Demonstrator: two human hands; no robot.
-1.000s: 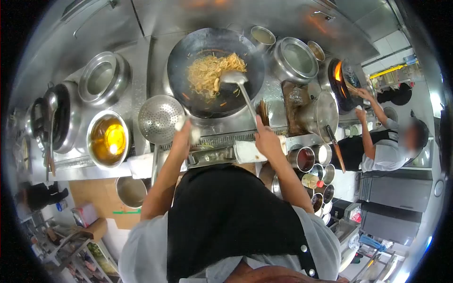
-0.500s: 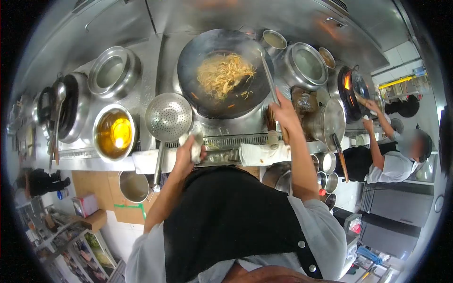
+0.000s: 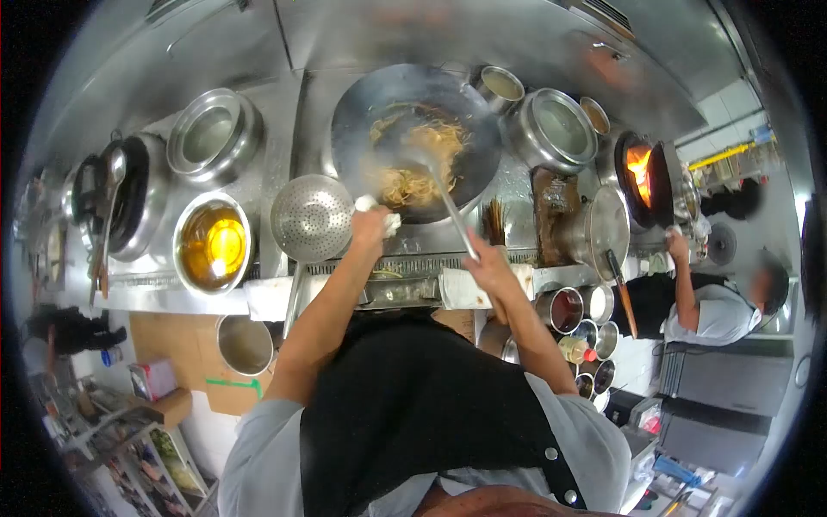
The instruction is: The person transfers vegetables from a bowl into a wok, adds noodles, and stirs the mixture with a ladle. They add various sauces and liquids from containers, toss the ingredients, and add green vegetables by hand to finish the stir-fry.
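In the steaming black wok (image 3: 349, 146) lies a heap of stir-fried noodles (image 3: 438, 142), blurred by movement and steam. My right hand (image 3: 493, 269) is closed around the long handle of a metal wok ladle (image 3: 450, 207), whose wooden end points toward me. The ladle's head is down among the noodles and too smeared to make out. At the wok's near left edge, my left hand (image 3: 370, 228) is shut on a folded white cloth (image 3: 365, 204). Whatever part of the wok lies under that cloth is hidden.
Left of the wok are a perforated strainer (image 3: 312, 217), a bowl of golden oil (image 3: 214, 244) and a lidded-looking steel pot (image 3: 207, 138). Another steel pot (image 3: 560, 127) and a mesh sieve (image 3: 606, 226) stand right. Beyond, a co-worker (image 3: 711, 306) works near a flaming burner (image 3: 639, 172).
My left hand and the cloth have moved up to the wok's edge. The ladle has swung from the wok's far right side down into the noodles, which are now spread and moving.
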